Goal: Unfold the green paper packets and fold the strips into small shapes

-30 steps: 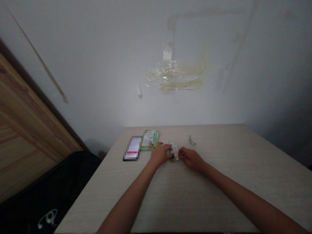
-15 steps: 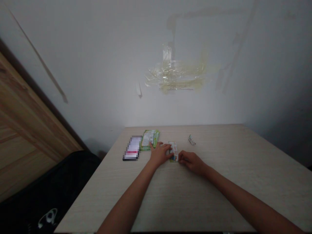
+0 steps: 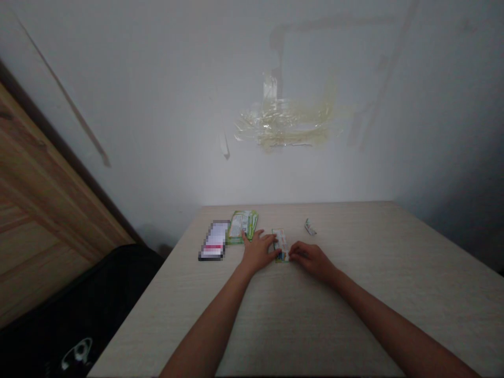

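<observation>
One small printed slip [image 3: 282,241] lies flat on the single wood-grained table [image 3: 283,325], between the two hands. The left hand [image 3: 259,252] is palm down at its left side, fingers spread, the thumb and nearest fingertip resting on the slip's left part. The right hand [image 3: 313,258] sits at its lower right edge, fingers curled together; whether they pinch that edge or only touch it, I cannot tell.

The step in hand looks like steadying the slip with one hand while the other works at its edge. The next move, I judge, calls for light left-hand pressure and a fine right-hand fingertip grip.

Left of the slip and slightly beyond it is one pile of green printed sheets [image 3: 241,223], at least two, overlapping, the exact number unclear; the left little finger reaches its near edge. Farther left of the slip is one smartphone [image 3: 214,239], its screen pixelated. Beyond the slip to the right is one crumpled scrap [image 3: 310,227], well clear of the left hand.
</observation>
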`<state>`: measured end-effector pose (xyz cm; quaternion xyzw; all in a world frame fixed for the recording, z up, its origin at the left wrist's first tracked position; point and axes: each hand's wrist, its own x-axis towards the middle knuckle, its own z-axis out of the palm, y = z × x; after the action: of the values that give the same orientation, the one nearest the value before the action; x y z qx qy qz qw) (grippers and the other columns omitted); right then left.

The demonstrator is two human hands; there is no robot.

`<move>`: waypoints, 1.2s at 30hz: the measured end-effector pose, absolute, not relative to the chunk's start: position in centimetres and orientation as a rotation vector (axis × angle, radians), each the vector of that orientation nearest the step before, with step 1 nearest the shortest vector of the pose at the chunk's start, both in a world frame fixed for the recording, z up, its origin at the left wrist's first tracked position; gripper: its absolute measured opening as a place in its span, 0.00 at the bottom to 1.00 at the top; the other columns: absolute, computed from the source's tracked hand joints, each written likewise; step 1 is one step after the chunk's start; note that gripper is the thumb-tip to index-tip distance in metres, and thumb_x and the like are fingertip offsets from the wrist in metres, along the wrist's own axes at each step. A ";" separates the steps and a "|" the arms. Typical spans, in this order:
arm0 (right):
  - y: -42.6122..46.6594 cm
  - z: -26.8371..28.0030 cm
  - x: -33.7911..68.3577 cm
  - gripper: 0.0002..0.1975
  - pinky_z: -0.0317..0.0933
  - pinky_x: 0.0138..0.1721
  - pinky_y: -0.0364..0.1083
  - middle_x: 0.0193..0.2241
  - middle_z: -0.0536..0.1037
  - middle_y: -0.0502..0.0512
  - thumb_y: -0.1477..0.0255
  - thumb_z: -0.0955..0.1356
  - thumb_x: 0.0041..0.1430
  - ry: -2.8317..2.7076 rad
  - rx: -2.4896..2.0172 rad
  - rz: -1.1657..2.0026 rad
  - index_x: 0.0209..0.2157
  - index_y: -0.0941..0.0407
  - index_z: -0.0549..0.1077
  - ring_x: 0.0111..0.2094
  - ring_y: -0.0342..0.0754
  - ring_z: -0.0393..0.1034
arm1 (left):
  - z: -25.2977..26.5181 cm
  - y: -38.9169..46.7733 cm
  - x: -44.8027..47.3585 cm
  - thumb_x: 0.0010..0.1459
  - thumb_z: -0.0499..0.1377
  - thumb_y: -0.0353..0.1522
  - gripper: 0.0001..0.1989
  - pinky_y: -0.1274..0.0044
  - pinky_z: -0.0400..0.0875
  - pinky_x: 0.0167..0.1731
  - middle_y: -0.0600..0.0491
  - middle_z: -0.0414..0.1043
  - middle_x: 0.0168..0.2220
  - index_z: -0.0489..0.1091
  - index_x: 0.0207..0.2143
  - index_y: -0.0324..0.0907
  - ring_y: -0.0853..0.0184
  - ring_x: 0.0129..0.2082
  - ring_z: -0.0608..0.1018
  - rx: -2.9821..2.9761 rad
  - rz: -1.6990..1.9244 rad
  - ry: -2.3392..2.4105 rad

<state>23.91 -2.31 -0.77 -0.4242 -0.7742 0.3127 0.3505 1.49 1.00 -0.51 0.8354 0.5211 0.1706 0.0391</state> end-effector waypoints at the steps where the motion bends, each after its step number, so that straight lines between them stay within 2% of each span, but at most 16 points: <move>1: -2.2 -0.8 23.9 0.06 0.66 0.39 0.46 0.32 0.81 0.52 0.67 0.66 0.61 -1.990 -1.116 0.787 0.37 0.54 0.73 0.34 0.48 0.76 | -0.5 1.0 1.5 0.59 0.55 0.50 0.20 0.37 0.24 0.56 0.58 0.70 0.57 0.68 0.52 0.60 0.51 0.64 0.58 2.565 0.519 1.604; 7: -1.9 -1.1 23.9 0.08 0.66 0.40 0.46 0.33 0.80 0.53 0.65 0.68 0.60 -1.990 -1.171 0.709 0.37 0.54 0.74 0.35 0.48 0.76 | -0.4 0.7 1.7 0.57 0.53 0.55 0.27 0.37 0.22 0.56 0.58 0.67 0.60 0.63 0.57 0.64 0.50 0.64 0.58 2.571 0.501 1.617; 21: -1.4 -1.2 23.8 0.10 0.63 0.44 0.47 0.37 0.78 0.54 0.63 0.64 0.65 -2.098 -1.245 0.499 0.39 0.54 0.72 0.40 0.48 0.72 | -0.2 0.4 1.7 0.58 0.47 0.57 0.27 0.38 0.23 0.56 0.61 0.60 0.64 0.58 0.60 0.69 0.46 0.67 0.51 2.546 0.374 1.620; 28: -0.3 -1.2 23.9 0.12 0.63 0.43 0.46 0.39 0.77 0.54 0.60 0.63 0.65 -2.139 -1.328 0.386 0.39 0.53 0.73 0.41 0.47 0.72 | -0.3 0.6 1.7 0.57 0.47 0.58 0.29 0.36 0.25 0.55 0.60 0.60 0.64 0.57 0.60 0.69 0.45 0.67 0.50 2.553 0.346 1.638; 36: 1.6 -1.0 23.4 0.11 0.62 0.41 0.45 0.39 0.77 0.55 0.64 0.62 0.67 -2.191 -1.423 0.232 0.41 0.53 0.72 0.42 0.48 0.72 | -0.5 0.8 1.6 0.57 0.49 0.58 0.28 0.35 0.23 0.54 0.61 0.60 0.64 0.58 0.60 0.70 0.44 0.67 0.50 2.542 0.367 1.625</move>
<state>23.41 1.57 -1.04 -0.5243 -0.8075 0.0854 0.2564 1.63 0.82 -0.53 0.8352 0.5341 0.1205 0.0511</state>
